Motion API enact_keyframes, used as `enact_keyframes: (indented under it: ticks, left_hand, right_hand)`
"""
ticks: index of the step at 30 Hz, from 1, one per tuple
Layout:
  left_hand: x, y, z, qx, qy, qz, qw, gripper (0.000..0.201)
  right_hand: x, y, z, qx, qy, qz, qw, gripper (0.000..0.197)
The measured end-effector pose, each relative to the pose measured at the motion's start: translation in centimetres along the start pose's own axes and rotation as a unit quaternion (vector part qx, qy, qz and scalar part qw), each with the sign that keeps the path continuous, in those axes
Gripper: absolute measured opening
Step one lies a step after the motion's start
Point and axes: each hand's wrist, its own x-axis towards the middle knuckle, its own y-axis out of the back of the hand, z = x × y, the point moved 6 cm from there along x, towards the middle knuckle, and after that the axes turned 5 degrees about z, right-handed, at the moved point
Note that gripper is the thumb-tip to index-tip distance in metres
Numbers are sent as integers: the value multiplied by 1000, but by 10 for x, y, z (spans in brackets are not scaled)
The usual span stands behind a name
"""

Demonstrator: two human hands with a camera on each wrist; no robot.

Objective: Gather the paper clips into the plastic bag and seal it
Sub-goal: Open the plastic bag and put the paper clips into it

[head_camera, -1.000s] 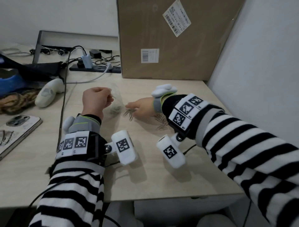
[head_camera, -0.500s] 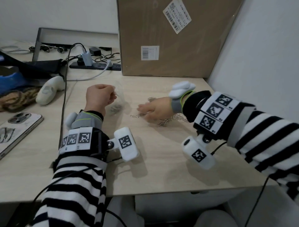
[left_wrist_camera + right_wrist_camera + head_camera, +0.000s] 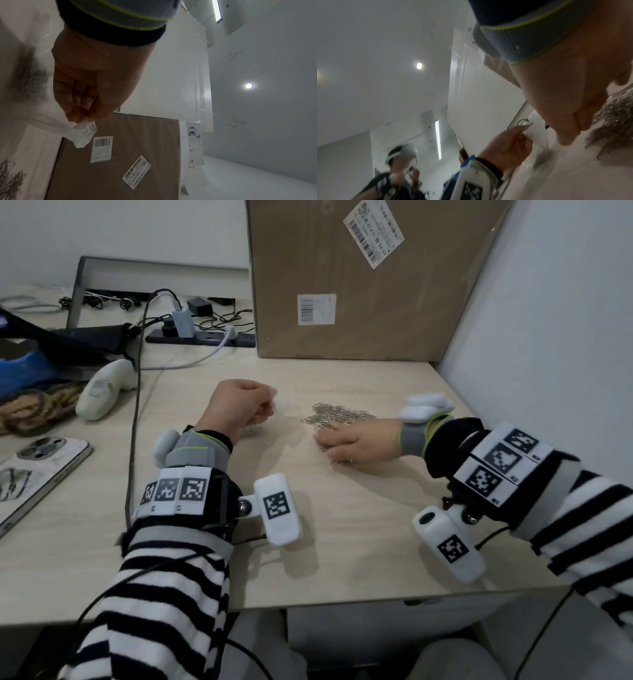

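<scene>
My left hand [image 3: 239, 409] is raised a little above the light wooden table [image 3: 342, 525] and pinches the top edge of a clear plastic bag [image 3: 279, 407]. In the left wrist view the left hand [image 3: 89, 83] holds a crumpled corner of the bag [image 3: 84, 134], with some paper clips [image 3: 32, 75] lying inside. A pile of silver paper clips [image 3: 337, 414] lies to the right of the bag. My right hand [image 3: 352, 440] lies palm down just in front of that pile, fingers stretched left on the table. In the right wrist view its fingertips [image 3: 570, 135] touch the table beside the pile [image 3: 618, 115].
A large cardboard box [image 3: 359, 285] stands at the back, with a wall close on the right. A power strip [image 3: 202, 338], a dark cable [image 3: 135, 405], a white handheld device [image 3: 102, 392] and a phone [image 3: 37, 467] lie to the left.
My right hand has drawn back to the right, away from the bag's mouth, and now lies in front of the clip pile. My left hand still holds the bag.
</scene>
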Motion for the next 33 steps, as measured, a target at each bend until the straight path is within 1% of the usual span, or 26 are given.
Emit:
enact_keyframes:
  ticks: [2, 3, 4, 6, 9, 13, 15, 17, 20, 23, 26, 33]
  left_hand:
    - [-4, -6, 2, 6, -1, -16, 1000, 19]
    - [-6, -8, 3, 15, -2, -23, 1000, 17]
    - [-8, -11, 4, 24, -2, -30, 999, 16]
    - [-11, -17, 5, 43, -7, -42, 998, 13]
    - [-13, -29, 7, 67, -13, -61, 996, 15]
    - [-16, -39, 6, 90, -17, -82, 992, 13]
    - [-16, -44, 5, 102, -20, -86, 991, 12]
    - [-16, -47, 3, 114, -21, -87, 989, 11]
    - [-17, -51, 2, 129, -22, -93, 987, 7]
    - [-17, -53, 2, 136, -26, -90, 986, 17]
    - [-18, -55, 3, 123, -30, -80, 989, 21]
    - [-19, -59, 5, 84, -39, -56, 994, 20]
  right_hand:
    - [-5, 18, 13, 83, -16, 97, 992, 50]
    - [-6, 24, 21, 98, -27, 136, 985, 50]
    - [-7, 28, 28, 103, -41, 161, 981, 52]
    - [-6, 29, 40, 118, -66, 186, 973, 56]
    - [-4, 25, 50, 140, -98, 193, 966, 62]
    - [-1, 23, 51, 139, -111, 156, 972, 73]
    - [1, 20, 53, 133, -112, 140, 975, 73]
    - [2, 17, 54, 138, -105, 138, 975, 68]
    - [3, 16, 53, 150, -87, 160, 972, 53]
    - [4, 17, 52, 148, -66, 184, 969, 35]
    - [4, 17, 50, 135, -44, 200, 969, 22]
    - [3, 20, 55, 134, -46, 255, 956, 14]
